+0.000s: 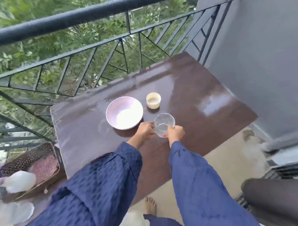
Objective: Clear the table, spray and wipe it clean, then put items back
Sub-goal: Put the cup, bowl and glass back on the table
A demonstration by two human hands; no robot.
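Blue sleeves fill the bottom of the view, and both arms reach out to the same thing. Left hand and right hand each have their fingers curled around the glass cup. The left holds its 9 o'clock side and the right is around 4 o'clock. Can't tell if the base is resting on the table or just above it.

The cup sits near the middle of the tabletop. A pale bowl is just beside it at 10 o'clock, and a small cream tub is near it at 12. None of the three seem to touch. The top looks glossy and streaky, so my guess is it's already wiped and stuff is going back on, though it could also be getting cleared.

Either way, on a surface that looks damp I'd keep the cup level and move it straight up or down, not slide it. I'd also mind the bowl rim on the left side, since that hand is really close to it.

Further out, a woven basket with blurry stuff in it is down at 8 o'clock off the table. The balcony railing runs across 11 to 1, with greenery behind
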